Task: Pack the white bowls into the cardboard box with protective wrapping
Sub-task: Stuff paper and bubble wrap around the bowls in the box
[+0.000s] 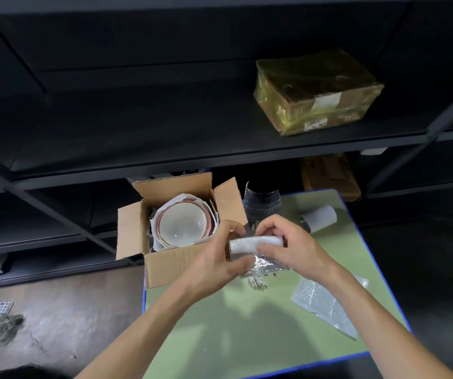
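Over green table (247,337), hands (214,258) (296,242) clasp bubble-wrapped bowl (258,247), open corrugated box (162,261)

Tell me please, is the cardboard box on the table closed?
No, the cardboard box has its flaps open, with a white bowl showing inside.

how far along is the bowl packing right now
Done: at least one white bowl already sits in the open cardboard box, cushioned by white paper. In hand: the left hand and right hand hold a bubble-wrapped item above the green table. Left: placing it in the box and closing the flaps. A loose bubble wrap sheet lies unused.
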{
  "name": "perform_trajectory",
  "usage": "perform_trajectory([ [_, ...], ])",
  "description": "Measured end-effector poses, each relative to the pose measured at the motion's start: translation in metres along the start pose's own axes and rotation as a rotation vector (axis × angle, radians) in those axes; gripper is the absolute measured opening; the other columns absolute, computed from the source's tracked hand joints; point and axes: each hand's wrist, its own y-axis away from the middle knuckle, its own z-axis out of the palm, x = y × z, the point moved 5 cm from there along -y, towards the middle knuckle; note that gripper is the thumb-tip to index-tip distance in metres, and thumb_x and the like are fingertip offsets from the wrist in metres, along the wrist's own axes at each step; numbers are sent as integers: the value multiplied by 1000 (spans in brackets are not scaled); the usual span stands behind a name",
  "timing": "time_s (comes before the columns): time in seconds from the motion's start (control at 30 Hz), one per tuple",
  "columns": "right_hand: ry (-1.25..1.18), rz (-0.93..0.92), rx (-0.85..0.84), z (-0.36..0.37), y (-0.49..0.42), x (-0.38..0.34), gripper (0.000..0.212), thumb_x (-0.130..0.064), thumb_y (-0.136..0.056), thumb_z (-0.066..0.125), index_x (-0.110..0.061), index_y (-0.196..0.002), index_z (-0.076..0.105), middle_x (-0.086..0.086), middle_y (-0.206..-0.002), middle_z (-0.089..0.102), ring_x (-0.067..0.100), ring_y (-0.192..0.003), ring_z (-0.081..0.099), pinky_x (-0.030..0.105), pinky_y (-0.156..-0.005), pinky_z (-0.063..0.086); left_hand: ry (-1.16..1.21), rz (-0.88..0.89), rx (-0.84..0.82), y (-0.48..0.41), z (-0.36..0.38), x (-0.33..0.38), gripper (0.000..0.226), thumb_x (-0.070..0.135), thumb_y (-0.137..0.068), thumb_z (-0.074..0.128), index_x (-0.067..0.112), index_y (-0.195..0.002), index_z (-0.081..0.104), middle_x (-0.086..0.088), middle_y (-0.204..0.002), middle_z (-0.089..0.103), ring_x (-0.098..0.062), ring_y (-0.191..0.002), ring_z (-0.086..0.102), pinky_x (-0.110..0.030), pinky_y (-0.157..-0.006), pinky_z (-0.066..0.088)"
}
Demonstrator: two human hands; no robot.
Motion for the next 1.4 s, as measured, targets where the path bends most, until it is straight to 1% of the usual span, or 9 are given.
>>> perform_trajectory([
  [0.17,7,-30,6,13,-5,-14,23,-14,-83,77,-27,-92,60,-7,-84,64,8,-70,57,29,-63,50,74,4,94,3,-18,-9,11,21,-96,61,23,-101,52,5,-72,57,-15,-62,47,-30,-58,40],
  [0.33,35,-35,-21,21,-11,-12,16,-32,-93,69,-35,-106,60,-11,-101,69,5,-90,65,29,-79,52,78,-14,140,6,-30,-11,23,2,-88,64,22,-91,54,3,-68,52,-16,-61,45,-34,-57,39],
  [0.5,7,-23,25,22,-12,-14,15,-18,-90,72,-30,-97,65,-7,-92,71,16,-80,67,38,-74,57,154,-4,80,10,-31,-7,25,8,-89,71,19,-104,53,0,-84,58,-13,-68,52,-33,-60,50],
  [0.6,-53,-23,45,22,-11,-19,18,-11,-87,74,-24,-94,65,-5,-86,69,13,-73,65,27,-65,54,224,-27,94,11,-31,-8,19,10,-95,65,12,-109,51,-4,-83,59,-11,-69,53,-21,-60,48],
  [0.73,-17,-35,18,27,-10,-24,16,-18,-88,74,-26,-96,62,-5,-90,67,11,-76,64,27,-68,52,121,-5,122,8,-39,-13,18,10,-91,68,21,-99,56,-12,-88,61,-29,-75,56,-47,-71,52],
  [0.83,-40,-16,2,32,-10,-25,14,-28,-93,69,-29,-105,62,-6,-97,72,19,-75,71,29,-68,55,65,4,140,7,-45,-13,25,0,-84,68,22,-92,57,-15,-88,58,-24,-71,51,-40,-66,45],
  [1.03,-10,-9,58,35,-16,-29,17,-15,-88,73,-27,-98,66,-5,-87,71,20,-66,69,25,-65,52,111,-2,103,10,-47,-13,18,10,-92,69,18,-100,55,4,-82,59,-12,-66,51,-24,-61,42],
  [1.27,-48,-4,21,43,-19,-33,16,-16,-90,70,-29,-100,68,-8,-93,71,28,-68,70,21,-62,50,144,-7,123,6,-59,-23,16,18,-91,70,27,-100,60,-2,-92,68,-32,-83,65,-52,-81,54],
  [1.4,4,-1,61,41,-27,-37,21,-15,-90,70,-33,-99,71,-7,-91,73,14,-70,71,31,-70,56,92,-3,100,-6,-66,-23,18,15,-90,71,24,-103,62,0,-97,68,-18,-84,65,-41,-80,56],
])
